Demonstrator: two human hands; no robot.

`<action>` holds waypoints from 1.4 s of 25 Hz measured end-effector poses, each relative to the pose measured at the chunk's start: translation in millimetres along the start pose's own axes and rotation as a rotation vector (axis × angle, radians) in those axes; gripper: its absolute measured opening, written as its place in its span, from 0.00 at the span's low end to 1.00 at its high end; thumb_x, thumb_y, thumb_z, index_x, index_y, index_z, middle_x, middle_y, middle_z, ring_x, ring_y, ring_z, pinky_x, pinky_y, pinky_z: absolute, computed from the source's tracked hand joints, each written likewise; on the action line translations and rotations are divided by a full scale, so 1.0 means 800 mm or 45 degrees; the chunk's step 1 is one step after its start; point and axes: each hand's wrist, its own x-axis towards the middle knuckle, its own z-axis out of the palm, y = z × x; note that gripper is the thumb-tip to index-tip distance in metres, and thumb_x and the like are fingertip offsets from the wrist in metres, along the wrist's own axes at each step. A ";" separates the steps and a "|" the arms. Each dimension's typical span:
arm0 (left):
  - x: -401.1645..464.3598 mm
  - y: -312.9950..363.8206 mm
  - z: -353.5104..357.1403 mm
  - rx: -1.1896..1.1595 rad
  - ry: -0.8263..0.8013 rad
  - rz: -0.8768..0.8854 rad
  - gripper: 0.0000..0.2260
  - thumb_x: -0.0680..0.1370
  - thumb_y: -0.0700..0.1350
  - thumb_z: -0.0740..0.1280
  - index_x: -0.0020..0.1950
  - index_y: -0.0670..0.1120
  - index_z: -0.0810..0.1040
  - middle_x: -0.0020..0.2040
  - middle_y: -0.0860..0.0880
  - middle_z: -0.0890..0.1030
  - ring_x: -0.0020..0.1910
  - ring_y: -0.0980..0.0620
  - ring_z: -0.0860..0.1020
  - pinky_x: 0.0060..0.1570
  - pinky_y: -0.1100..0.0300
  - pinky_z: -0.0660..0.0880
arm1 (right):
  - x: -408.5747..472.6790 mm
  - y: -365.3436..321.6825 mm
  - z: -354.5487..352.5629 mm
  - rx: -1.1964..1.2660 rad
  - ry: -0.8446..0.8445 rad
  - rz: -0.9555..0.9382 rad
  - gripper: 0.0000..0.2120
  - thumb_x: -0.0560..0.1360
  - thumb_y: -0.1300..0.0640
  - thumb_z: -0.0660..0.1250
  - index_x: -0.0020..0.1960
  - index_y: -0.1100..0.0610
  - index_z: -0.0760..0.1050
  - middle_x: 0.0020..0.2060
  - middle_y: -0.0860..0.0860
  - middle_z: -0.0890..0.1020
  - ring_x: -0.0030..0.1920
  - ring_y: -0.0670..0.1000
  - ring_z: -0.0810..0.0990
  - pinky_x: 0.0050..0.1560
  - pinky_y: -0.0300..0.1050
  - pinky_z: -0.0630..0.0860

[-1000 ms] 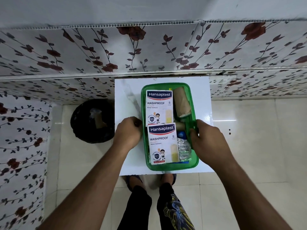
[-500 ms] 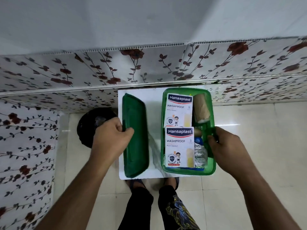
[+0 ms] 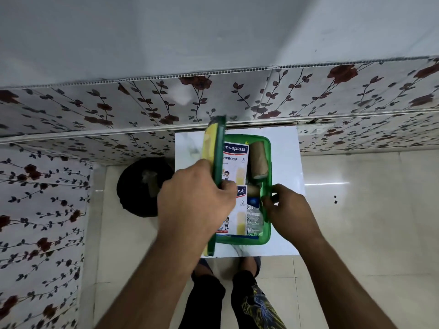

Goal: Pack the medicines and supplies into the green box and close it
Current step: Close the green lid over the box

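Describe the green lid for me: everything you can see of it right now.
The green lid looks like glossy plastic, long with rounded corners and a raised rim. It stands on edge, nearly vertical, over the left side of the open green box, not yet closed. One face shows yellow. The left hand grips its middle, hiding part of it; its lower end shows below the wrist. It is somewhat blurred.

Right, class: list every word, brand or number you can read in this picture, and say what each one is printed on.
"ansaplast", "HPROOF", "8": far plaster box, its first letters hidden by the green lid.
"ast", "8": near plaster box, mostly behind the left hand.
Small print and badges on both boxes: too small to read.
Foil strip, bandage roll: no readable text.
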 end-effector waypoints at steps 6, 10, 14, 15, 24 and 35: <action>-0.002 0.043 0.055 0.302 0.090 0.271 0.18 0.66 0.59 0.72 0.40 0.46 0.72 0.24 0.49 0.71 0.22 0.48 0.60 0.25 0.65 0.47 | -0.003 0.021 -0.021 0.301 0.065 0.070 0.10 0.78 0.49 0.64 0.57 0.48 0.79 0.45 0.46 0.85 0.42 0.50 0.85 0.50 0.50 0.80; -0.007 0.048 0.075 0.304 0.063 0.338 0.19 0.67 0.60 0.72 0.42 0.45 0.76 0.25 0.48 0.76 0.20 0.46 0.72 0.24 0.64 0.49 | -0.004 0.027 -0.028 0.406 0.051 0.129 0.09 0.79 0.56 0.63 0.55 0.48 0.79 0.46 0.49 0.85 0.34 0.42 0.83 0.39 0.34 0.75; 0.018 -0.004 0.066 -0.113 0.157 0.138 0.17 0.78 0.56 0.62 0.60 0.46 0.76 0.47 0.47 0.84 0.40 0.47 0.82 0.35 0.57 0.75 | -0.014 0.009 -0.034 0.476 0.242 0.123 0.09 0.78 0.59 0.64 0.48 0.47 0.80 0.41 0.45 0.84 0.35 0.46 0.82 0.35 0.37 0.78; 0.027 -0.025 0.067 -0.280 0.138 0.005 0.19 0.79 0.55 0.62 0.65 0.48 0.74 0.56 0.47 0.82 0.50 0.47 0.82 0.44 0.55 0.77 | -0.018 0.000 -0.034 0.470 0.265 0.105 0.07 0.77 0.57 0.66 0.48 0.47 0.81 0.39 0.44 0.84 0.35 0.47 0.82 0.38 0.43 0.80; 0.035 -0.063 0.093 -1.124 -0.490 -0.382 0.15 0.81 0.51 0.61 0.67 0.65 0.71 0.57 0.63 0.81 0.56 0.58 0.80 0.59 0.49 0.76 | -0.028 -0.048 -0.028 0.156 0.214 0.034 0.19 0.75 0.44 0.67 0.65 0.45 0.73 0.50 0.42 0.83 0.44 0.48 0.82 0.47 0.47 0.80; 0.054 -0.052 0.089 -1.075 -0.367 -0.333 0.26 0.78 0.58 0.64 0.74 0.60 0.62 0.72 0.55 0.71 0.67 0.54 0.73 0.63 0.54 0.71 | 0.015 -0.039 -0.025 0.563 0.195 0.088 0.20 0.80 0.51 0.63 0.71 0.48 0.70 0.60 0.46 0.78 0.58 0.45 0.77 0.49 0.38 0.73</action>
